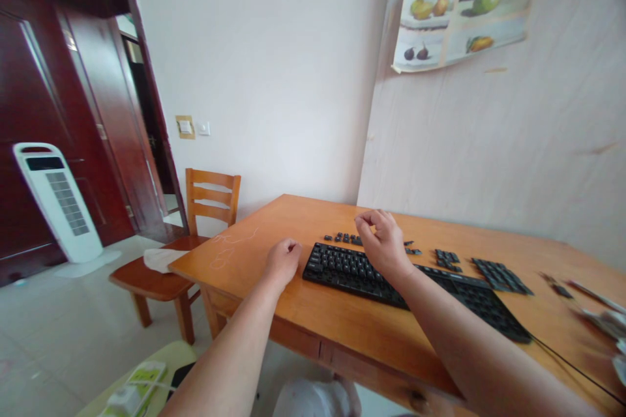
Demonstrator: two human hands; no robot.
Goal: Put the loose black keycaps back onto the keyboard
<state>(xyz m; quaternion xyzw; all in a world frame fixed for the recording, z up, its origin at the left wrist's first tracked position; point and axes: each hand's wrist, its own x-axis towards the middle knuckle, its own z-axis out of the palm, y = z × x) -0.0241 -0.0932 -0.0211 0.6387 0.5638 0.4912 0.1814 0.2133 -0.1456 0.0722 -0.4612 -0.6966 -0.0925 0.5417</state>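
A black keyboard (342,266) lies across the wooden table, with keycaps on its left part and dark bare areas toward its right end. My right hand (381,240) hovers over the keyboard's middle, fingers curled into a pinch; anything between the fingertips is too small to make out. Beside the keyboard's left end, my left hand (285,259) is low over the table with its fingers curled in, and its palm is hidden. Behind the keyboard lie loose black keycaps (346,238) in a row. Further right are a small keycap group (447,259) and a larger keycap block (501,275).
The table (264,234) stands against the wall. A pen (594,294) and blurred small items lie at its right side, near the keyboard's cable (572,365). A wooden chair (212,199) is at the left, and a power strip (139,388) sits below on a light green surface.
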